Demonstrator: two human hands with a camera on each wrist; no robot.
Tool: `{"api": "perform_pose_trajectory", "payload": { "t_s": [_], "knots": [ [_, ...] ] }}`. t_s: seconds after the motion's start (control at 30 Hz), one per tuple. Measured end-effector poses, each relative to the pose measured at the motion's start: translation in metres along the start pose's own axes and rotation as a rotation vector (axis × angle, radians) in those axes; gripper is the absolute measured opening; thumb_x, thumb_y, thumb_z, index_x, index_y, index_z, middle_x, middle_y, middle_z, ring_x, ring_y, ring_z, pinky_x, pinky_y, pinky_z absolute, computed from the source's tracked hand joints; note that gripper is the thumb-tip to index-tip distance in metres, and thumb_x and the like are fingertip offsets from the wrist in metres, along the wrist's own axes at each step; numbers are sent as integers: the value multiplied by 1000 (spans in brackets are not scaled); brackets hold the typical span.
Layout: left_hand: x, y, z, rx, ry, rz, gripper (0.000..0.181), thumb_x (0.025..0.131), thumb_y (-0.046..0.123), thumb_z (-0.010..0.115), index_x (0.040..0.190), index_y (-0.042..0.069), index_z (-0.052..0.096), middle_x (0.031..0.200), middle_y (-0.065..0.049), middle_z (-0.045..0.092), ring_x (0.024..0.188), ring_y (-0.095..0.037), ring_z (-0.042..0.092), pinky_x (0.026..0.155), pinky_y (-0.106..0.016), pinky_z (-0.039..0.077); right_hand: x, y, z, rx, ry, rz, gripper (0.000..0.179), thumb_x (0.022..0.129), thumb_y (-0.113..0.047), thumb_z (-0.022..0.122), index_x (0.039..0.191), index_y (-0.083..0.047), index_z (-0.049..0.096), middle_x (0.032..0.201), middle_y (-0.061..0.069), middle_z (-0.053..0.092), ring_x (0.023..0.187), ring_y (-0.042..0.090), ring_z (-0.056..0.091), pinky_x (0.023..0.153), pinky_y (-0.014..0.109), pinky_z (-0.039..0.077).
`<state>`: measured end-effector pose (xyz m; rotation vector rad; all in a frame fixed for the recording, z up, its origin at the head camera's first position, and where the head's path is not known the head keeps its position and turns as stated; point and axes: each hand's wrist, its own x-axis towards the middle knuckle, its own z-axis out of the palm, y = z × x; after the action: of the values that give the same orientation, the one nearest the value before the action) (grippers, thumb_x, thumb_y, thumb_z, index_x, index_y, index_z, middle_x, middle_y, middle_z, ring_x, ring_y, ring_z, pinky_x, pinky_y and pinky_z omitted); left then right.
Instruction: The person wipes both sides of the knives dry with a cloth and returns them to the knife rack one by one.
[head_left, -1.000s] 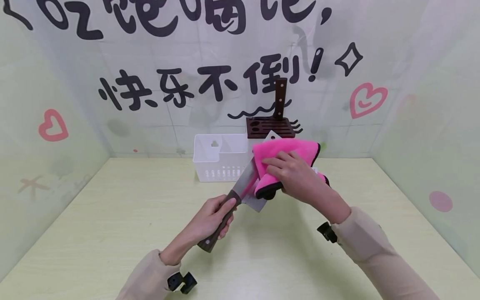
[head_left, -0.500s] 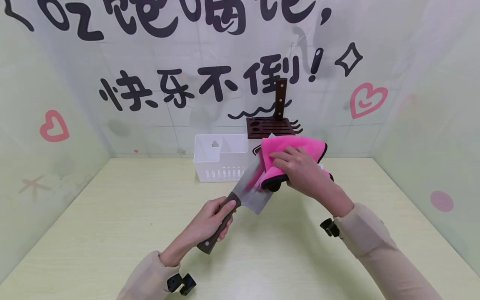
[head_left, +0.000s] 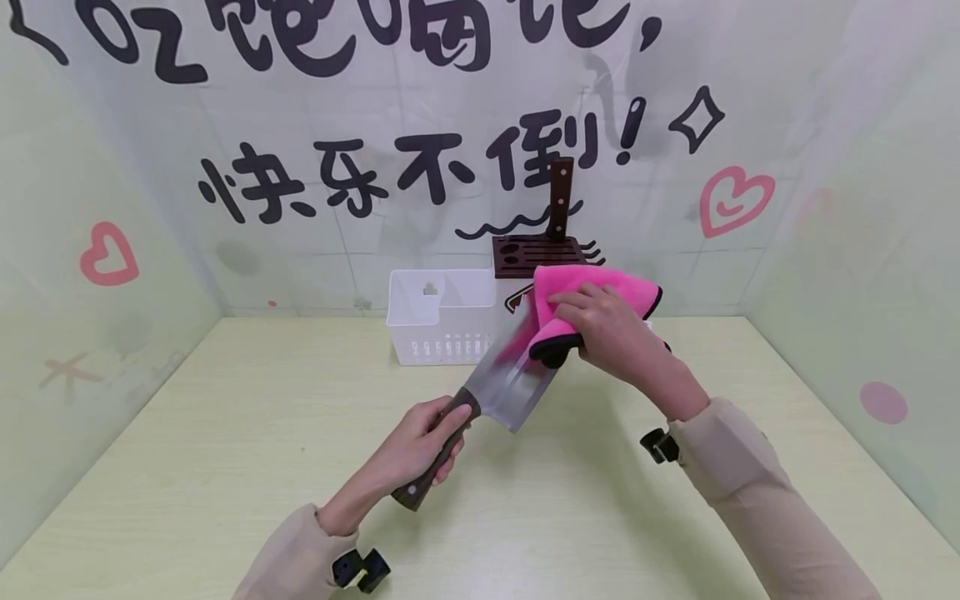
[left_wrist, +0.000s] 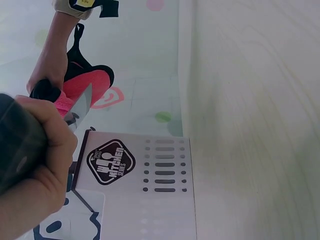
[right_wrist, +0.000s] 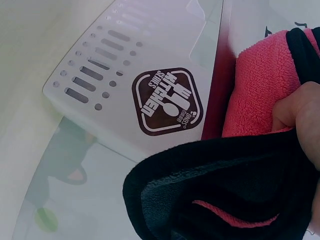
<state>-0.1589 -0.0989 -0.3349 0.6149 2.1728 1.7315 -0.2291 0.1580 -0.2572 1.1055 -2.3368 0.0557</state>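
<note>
My left hand (head_left: 420,442) grips the dark handle of a cleaver (head_left: 510,392). Its wide metal blade points up and away to the right, raised over the table. My right hand (head_left: 611,329) holds a pink cloth (head_left: 588,277) with black edging against the blade's far end, which the cloth hides. In the left wrist view, part of the blade shows beside the cloth (left_wrist: 92,82). The right wrist view has the folded cloth (right_wrist: 255,90) under my fingers, its dark underside turned out.
Behind the cleaver stands a white knife holder (right_wrist: 115,75) with a dark slotted top (head_left: 525,265) and side hooks. A wooden-handled knife (head_left: 561,196) sits upright in it. Attached at its left is a white basket (head_left: 442,337). Printed walls enclose the pale table (head_left: 225,433).
My right hand has slid the pink cloth up and right along the blade, baring more of the metal near the handle. The left hand stays nearly in place.
</note>
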Motion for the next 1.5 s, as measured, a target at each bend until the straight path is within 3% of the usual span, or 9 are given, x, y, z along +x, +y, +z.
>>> {"api": "perform_pose_trajectory", "payload": {
  "t_s": [0.23,0.5,1.0,1.5],
  "knots": [
    [-1,-1,0,15,-4,4,35,95,31,41,86,-3,43,60,-6,47,39,-13,45,36,-29,43,1,4,0,9,13,31,32,60,7,73,90,0,66,102,13,64,98,30,56,94,43,38],
    [0,-2,0,11,-15,11,35,95,31,40,86,-3,43,60,-6,47,39,-13,45,36,-30,43,0,6,2,-3,28,59,32,60,8,72,90,2,65,102,14,63,95,32,55,86,42,44],
    [-1,-2,0,0,0,11,36,95,32,40,86,-3,43,60,-6,47,39,-12,45,36,-30,43,-4,5,4,16,65,79,35,61,8,72,94,3,65,103,15,63,94,31,54,83,41,45],
    [-1,-2,-2,-4,12,5,37,95,34,40,86,-2,43,60,-5,47,39,-12,45,36,-29,43,-9,-6,8,-26,88,11,37,54,3,79,89,-1,66,104,13,62,89,29,53,69,37,46]
  ]
}}
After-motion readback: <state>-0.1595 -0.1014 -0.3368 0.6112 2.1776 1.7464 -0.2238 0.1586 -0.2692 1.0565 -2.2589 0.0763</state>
